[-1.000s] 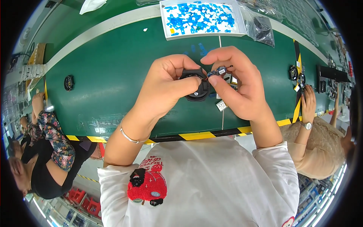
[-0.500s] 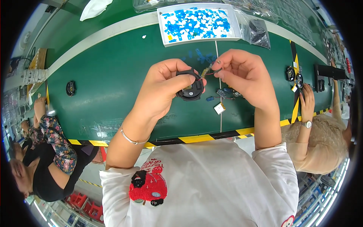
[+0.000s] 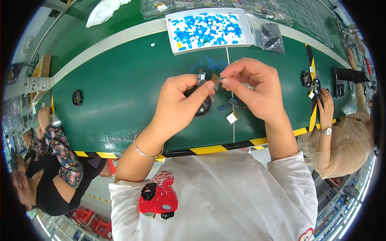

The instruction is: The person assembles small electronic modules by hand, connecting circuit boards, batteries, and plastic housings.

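Note:
My left hand [image 3: 177, 102] is closed around a round black casing [image 3: 205, 107], its thumb across the top and much of the casing hidden. A small component with a white label [image 3: 202, 76] stands up at the casing's far edge. Just right of it, my right hand [image 3: 257, 90] pinches the end of a thin, brownish strip [image 3: 216, 79] between thumb and forefinger. What the strip joins to is too small to tell. Below the right hand lie a small circuit board with wires [image 3: 233, 102], a little blue part [image 3: 222, 108] and a silver battery pack [image 3: 232, 117].
A white box of blue and white pieces [image 3: 209, 49] stands behind my hands, beside a plastic bag with black contents [image 3: 271, 38]. Another round casing [image 3: 77, 97] lies far left. At right, a co-worker's hand [image 3: 326, 105] touches similar parts. Striped tape [image 3: 207, 150] edges the green table.
My left hand has tilted the casing and turned its open face out of sight; the labelled component now shows. My right hand has moved slightly left and down, still pinching.

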